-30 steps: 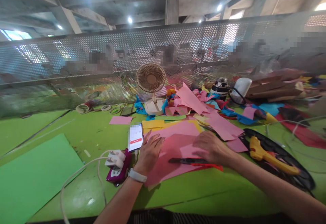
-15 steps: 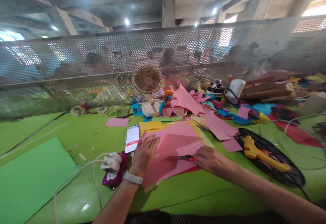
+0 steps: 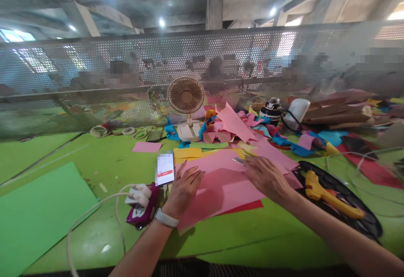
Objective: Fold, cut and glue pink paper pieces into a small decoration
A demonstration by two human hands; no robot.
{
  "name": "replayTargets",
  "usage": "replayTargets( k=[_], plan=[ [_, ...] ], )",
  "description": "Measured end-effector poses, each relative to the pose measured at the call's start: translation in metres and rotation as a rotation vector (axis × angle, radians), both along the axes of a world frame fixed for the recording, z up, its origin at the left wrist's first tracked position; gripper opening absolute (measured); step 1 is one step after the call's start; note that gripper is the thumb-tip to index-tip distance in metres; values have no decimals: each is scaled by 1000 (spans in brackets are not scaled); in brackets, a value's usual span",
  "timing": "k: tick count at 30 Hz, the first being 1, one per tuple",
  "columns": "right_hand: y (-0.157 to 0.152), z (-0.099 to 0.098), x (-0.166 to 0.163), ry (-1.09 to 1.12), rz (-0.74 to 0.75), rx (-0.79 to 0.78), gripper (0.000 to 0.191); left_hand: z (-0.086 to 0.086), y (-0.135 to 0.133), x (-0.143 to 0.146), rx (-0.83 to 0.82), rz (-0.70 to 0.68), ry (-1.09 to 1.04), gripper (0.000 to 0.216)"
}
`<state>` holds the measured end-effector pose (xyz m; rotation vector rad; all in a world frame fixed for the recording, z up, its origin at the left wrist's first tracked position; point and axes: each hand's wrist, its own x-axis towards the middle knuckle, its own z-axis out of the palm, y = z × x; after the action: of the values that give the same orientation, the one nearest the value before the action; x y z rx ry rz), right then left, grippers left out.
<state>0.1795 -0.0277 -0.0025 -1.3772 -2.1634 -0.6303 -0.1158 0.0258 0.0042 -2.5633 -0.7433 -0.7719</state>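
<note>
My left hand (image 3: 186, 188) lies flat with fingers spread on a large sheet of pink paper (image 3: 217, 193), near its left edge. My right hand (image 3: 265, 178) is closed over the sheet's upper right part. From its fingers sticks out the silver blade end of what looks like a pair of scissors (image 3: 239, 160); their handles are hidden by the hand. Red paper (image 3: 243, 208) shows under the pink sheet's lower edge, and yellow paper (image 3: 187, 153) lies behind it. Just left of the sheet is a lit phone (image 3: 164, 167).
A purple power strip (image 3: 143, 209) with white plugs stands at left, near green sheets (image 3: 44, 214). Behind are a small fan (image 3: 186, 96) and piled paper scraps (image 3: 233, 121). A yellow glue gun (image 3: 331, 195) rests on a black tray (image 3: 375, 222) at right.
My right hand has moved up and away across the pink sheet with the scissors. My left hand stays flat on the paper. The view has shifted slightly.
</note>
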Motion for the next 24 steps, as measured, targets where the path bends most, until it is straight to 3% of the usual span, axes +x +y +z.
replayTargets(
  k=[3,6,13,20,22,24],
  plan=[
    [3,0,-30,-43,175,16,36,-3,0,2,24,-26,14,29],
    [10,-3,-42,-81,239,26,27,-7,2,3,38,-52,24,30],
    [11,-3,-32,-94,236,15,22,-1,6,-4,1,-77,40,28],
    [10,-5,-22,-67,199,19,21,10,23,-29,51,227,-151,24],
    [9,-8,-23,-97,221,-9,22,11,20,-26,35,215,-204,25],
    [8,-11,-25,-123,249,-58,22,9,14,-18,-60,111,-180,28]
  ],
)
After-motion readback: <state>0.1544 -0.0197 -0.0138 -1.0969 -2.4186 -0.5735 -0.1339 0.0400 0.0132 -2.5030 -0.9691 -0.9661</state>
